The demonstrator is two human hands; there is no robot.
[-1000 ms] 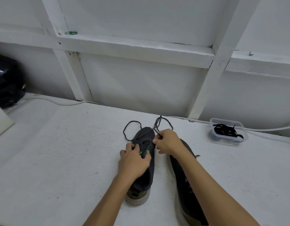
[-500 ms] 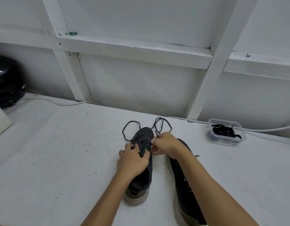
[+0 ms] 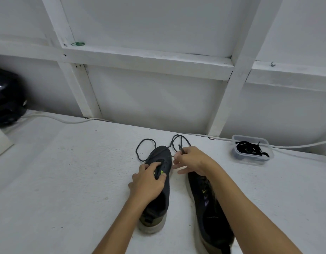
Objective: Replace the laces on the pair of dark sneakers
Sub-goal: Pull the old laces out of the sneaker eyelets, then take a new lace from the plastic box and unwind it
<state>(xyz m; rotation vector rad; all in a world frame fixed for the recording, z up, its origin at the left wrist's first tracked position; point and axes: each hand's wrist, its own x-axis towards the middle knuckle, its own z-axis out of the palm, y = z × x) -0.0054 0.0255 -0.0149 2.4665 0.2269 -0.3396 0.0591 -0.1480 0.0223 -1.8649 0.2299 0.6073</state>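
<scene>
Fingers (image 3: 177, 156) of right hand (image 3: 192, 160) pinch lace (image 3: 174, 143); left hand (image 3: 148, 181) grips sneaker (image 3: 159, 156) (the nearer-left one).

Two dark sneakers side by side on the white table, toes toward the wall, heels at the near edge. Left sneaker (image 3: 159, 182): upright, tan heel, yellow-green eyelet loops, eyelets mostly bare. Dark lace (image 3: 145, 146) comes off its toe in two loops on the table toward the back edge. Right sneaker (image 3: 210, 213) just beside it, partly hidden, no lace visible.
</scene>
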